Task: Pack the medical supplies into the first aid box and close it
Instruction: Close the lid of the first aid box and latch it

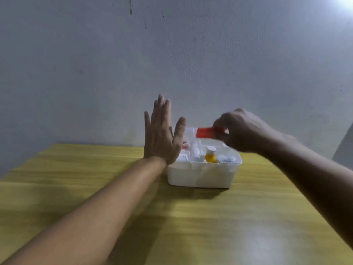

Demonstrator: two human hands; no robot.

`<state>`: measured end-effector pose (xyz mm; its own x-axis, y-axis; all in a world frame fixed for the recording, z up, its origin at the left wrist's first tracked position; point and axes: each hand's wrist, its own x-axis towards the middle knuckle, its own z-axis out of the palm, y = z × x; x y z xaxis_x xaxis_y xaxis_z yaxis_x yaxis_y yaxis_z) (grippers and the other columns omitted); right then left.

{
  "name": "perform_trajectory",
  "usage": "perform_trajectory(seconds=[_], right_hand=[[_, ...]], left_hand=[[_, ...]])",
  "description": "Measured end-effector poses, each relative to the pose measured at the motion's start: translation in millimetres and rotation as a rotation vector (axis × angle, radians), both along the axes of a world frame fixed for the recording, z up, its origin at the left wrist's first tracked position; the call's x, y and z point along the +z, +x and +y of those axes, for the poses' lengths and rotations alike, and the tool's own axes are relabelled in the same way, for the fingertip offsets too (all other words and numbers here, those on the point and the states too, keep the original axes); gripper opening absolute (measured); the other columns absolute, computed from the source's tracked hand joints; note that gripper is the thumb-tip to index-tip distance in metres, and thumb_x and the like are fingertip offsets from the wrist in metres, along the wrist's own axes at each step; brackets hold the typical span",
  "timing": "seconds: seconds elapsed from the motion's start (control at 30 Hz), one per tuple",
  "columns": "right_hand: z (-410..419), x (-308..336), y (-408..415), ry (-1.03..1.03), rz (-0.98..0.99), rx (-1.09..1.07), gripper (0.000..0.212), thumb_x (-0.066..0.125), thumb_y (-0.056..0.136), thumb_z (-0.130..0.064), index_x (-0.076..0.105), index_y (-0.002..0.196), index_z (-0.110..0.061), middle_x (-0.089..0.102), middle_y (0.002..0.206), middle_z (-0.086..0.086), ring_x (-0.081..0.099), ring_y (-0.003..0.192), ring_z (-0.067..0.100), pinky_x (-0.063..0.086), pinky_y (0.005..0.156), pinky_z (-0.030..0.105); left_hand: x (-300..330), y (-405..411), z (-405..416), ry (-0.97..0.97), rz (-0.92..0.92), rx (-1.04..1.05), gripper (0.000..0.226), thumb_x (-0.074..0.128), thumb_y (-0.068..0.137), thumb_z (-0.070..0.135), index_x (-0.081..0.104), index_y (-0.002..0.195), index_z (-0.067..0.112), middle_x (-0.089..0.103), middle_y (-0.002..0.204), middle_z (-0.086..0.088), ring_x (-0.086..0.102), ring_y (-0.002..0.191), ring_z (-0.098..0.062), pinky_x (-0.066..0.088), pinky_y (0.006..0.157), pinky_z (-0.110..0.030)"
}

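A white first aid box (202, 175) stands open on the yellow table, its compartments holding a yellow bottle with a white cap (210, 154), white rolls (196, 153) and a white speckled pack (227, 159). My left hand (162, 134) is raised flat with fingers spread, at the box's left edge, holding nothing. My right hand (240, 131) hovers above the box's far right side, gripping a red and white tube or flat pack (205, 132) that sticks out to the left, blurred by motion. The box lid cannot be made out.
The yellow wooden table (172, 217) spreads around the box, with a grey wall (172, 64) just behind it. A dark object edge shows at the far right (345, 142).
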<state>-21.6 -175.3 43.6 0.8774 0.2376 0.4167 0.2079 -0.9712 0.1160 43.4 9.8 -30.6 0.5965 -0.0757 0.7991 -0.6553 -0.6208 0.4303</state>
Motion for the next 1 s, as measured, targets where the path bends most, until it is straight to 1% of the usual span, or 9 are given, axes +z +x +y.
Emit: perform_trajectory(seconds=[0.07, 0.13, 0.23, 0.33, 0.4, 0.5, 0.73, 0.9, 1.0], right_hand=[[2.4, -19.5, -15.1, 0.006, 0.096, -0.003, 0.026, 0.063, 0.084, -0.049, 0.073, 0.091, -0.026, 0.071, 0.089, -0.001, 0.066, 0.076, 0.021, 0.058, 0.067, 0.039], [-0.7, -31.6, -24.8, 0.084, 0.145, -0.013, 0.042, 0.067, 0.076, -0.058, 0.071, 0.107, -0.03, 0.068, 0.11, -0.006, 0.064, 0.097, 0.019, 0.053, 0.078, 0.034], [-9.6, -39.2, -29.1, 0.262, 0.067, -0.045, 0.059, 0.069, 0.076, -0.054, 0.062, 0.125, -0.024, 0.059, 0.132, -0.002, 0.056, 0.117, 0.021, 0.044, 0.088, 0.032], [-13.7, -53.6, -27.2, 0.266, 0.109, -0.102, 0.079, 0.07, 0.076, -0.054, 0.043, 0.143, -0.021, 0.042, 0.15, 0.004, 0.041, 0.135, 0.025, 0.038, 0.105, 0.037], [-13.9, -66.1, -28.5, 0.223, 0.154, -0.108, 0.089, 0.073, 0.074, -0.051, 0.033, 0.148, -0.021, 0.037, 0.153, 0.006, 0.035, 0.138, 0.025, 0.035, 0.108, 0.038], [-14.5, -77.1, -30.5, 0.177, 0.085, -0.097, 0.089, 0.073, 0.076, -0.048, 0.029, 0.148, -0.02, 0.042, 0.148, 0.006, 0.036, 0.136, 0.026, 0.04, 0.103, 0.04], [-17.7, -83.0, -24.2, 0.121, 0.027, -0.109, 0.085, 0.067, 0.077, -0.056, 0.03, 0.147, -0.023, 0.046, 0.144, 0.004, 0.043, 0.13, 0.026, 0.047, 0.094, 0.043], [-20.4, -85.7, -19.5, 0.096, 0.025, -0.115, 0.086, 0.067, 0.077, -0.056, 0.029, 0.147, -0.023, 0.043, 0.147, 0.004, 0.039, 0.135, 0.027, 0.047, 0.095, 0.045], [-21.1, -85.0, -15.5, 0.086, 0.049, -0.126, 0.088, 0.07, 0.078, -0.05, 0.024, 0.148, -0.024, 0.037, 0.151, 0.004, 0.033, 0.14, 0.028, 0.045, 0.099, 0.044]], left_hand=[[7.1, -2.1, 1.1, 0.074, 0.086, -0.083, 0.066, 0.026, 0.094, 0.051, 0.037, 0.145, 0.011, 0.019, 0.16, -0.006, 0.014, 0.148, -0.014, 0.007, 0.122, -0.04], [10.3, -4.4, 0.3, 0.192, 0.202, -0.126, 0.065, 0.029, 0.095, 0.054, 0.042, 0.142, 0.011, 0.029, 0.157, -0.006, 0.02, 0.147, -0.015, 0.016, 0.12, -0.04], [7.2, -10.1, -4.3, 0.378, 0.372, -0.126, 0.067, 0.041, 0.093, 0.056, 0.037, 0.145, 0.013, 0.03, 0.157, -0.003, 0.021, 0.147, -0.016, 0.018, 0.12, -0.038], [-5.4, -14.3, -8.4, 0.543, 0.393, -0.077, 0.084, 0.056, 0.079, 0.066, 0.036, 0.144, 0.017, 0.033, 0.155, 0.0, 0.024, 0.145, -0.015, 0.024, 0.116, -0.035], [-11.3, -15.6, -8.4, 0.587, 0.371, -0.031, 0.095, 0.067, 0.069, 0.065, 0.034, 0.146, 0.019, 0.032, 0.156, 0.002, 0.023, 0.146, -0.014, 0.026, 0.116, -0.034], [-13.4, -16.8, -8.3, 0.605, 0.342, 0.011, 0.102, 0.074, 0.063, 0.063, 0.032, 0.147, 0.02, 0.031, 0.156, 0.004, 0.022, 0.146, -0.013, 0.029, 0.115, -0.033], [-15.1, -15.4, -8.5, 0.606, 0.314, 0.043, 0.099, 0.077, 0.058, 0.062, 0.041, 0.141, 0.023, 0.039, 0.151, 0.006, 0.032, 0.142, -0.012, 0.038, 0.109, -0.034], [-14.6, -17.2, -7.0, 0.596, 0.291, 0.017, 0.094, 0.08, 0.055, 0.057, 0.046, 0.136, 0.025, 0.045, 0.146, 0.009, 0.039, 0.136, -0.013, 0.042, 0.1, -0.033], [-14.0, -13.1, -7.0, 0.583, 0.291, 0.005, 0.092, 0.082, 0.053, 0.054, 0.048, 0.134, 0.025, 0.047, 0.142, 0.011, 0.042, 0.133, -0.013, 0.044, 0.096, -0.033]])
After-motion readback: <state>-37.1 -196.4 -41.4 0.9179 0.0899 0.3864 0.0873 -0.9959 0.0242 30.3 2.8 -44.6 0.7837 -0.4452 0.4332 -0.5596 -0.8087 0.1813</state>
